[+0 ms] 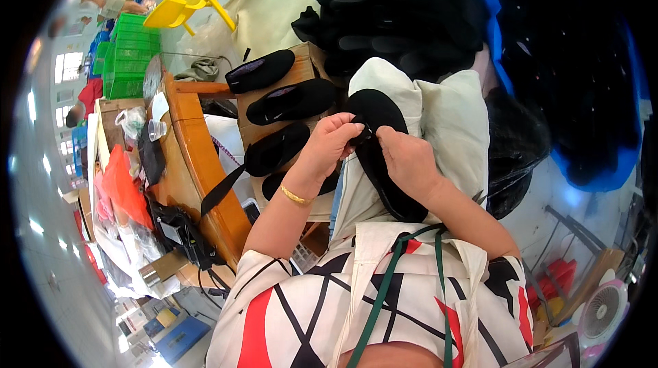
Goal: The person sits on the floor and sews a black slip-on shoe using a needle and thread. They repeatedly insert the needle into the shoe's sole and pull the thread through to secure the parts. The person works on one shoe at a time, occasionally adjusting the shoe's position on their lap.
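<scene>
A black cloth shoe [393, 190] lies at a slant across my lap, its rounded toe pointing away from me. My left hand [334, 140] is closed at its left side, thumb and fingers pinching a small black piece at the shoe's opening. From the other side my right hand [409, 164] pinches at the same spot, finger and thumb together. Whether a thread or needle is between them is too small to tell. To the left, several more black shoes rest on a cardboard box [312, 59], among them one shoe [291, 101] nearest my left hand.
A heap of black shoes [404, 11] lies beyond my knees. At left stands a wooden table [199, 162] with a hanging black strap [223, 191]. A black plastic bag [517, 141] and a blue-lined container [582, 169] are on the right. Farther off are a yellow chair [171, 13] and green crates [130, 52].
</scene>
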`<state>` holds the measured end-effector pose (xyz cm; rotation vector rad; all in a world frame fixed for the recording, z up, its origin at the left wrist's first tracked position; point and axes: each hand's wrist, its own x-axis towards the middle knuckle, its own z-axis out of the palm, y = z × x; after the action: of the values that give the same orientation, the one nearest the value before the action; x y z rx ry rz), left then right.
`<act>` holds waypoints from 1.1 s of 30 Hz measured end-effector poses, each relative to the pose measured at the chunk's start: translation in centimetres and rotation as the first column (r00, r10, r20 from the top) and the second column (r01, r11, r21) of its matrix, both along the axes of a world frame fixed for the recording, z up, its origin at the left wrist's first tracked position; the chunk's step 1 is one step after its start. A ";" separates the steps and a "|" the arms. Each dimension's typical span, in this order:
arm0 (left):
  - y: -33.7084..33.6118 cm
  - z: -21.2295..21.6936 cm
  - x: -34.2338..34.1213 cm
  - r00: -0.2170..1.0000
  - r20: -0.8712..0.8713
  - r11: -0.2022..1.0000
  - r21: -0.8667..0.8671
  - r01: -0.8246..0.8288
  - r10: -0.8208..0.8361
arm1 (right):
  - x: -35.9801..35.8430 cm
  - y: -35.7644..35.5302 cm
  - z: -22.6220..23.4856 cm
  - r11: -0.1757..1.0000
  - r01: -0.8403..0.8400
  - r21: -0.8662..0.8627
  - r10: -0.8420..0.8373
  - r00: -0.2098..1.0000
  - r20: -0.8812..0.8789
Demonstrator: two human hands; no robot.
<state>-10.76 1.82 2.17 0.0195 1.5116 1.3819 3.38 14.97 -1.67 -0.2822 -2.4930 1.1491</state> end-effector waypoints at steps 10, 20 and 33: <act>0.0 -0.1 0.7 0.997 -0.061 0.999 0.029 -0.045 0.047 | -2.0 -0.2 1.0 0.945 0.022 -0.326 -0.017 1.000 0.019; 0.4 -0.6 1.3 0.942 -0.336 0.999 -0.041 0.012 -0.025 | -3.3 1.2 0.8 0.982 0.041 -0.185 -0.066 0.989 -0.132; 0.1 -1.2 1.5 0.932 -0.362 1.000 0.007 0.023 -0.019 | -2.9 2.9 2.5 0.972 -0.073 -0.226 0.050 0.993 -0.103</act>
<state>-9.23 1.88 0.98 0.3125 1.8000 1.4239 0.53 17.86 0.83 -0.2066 -2.3019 1.4437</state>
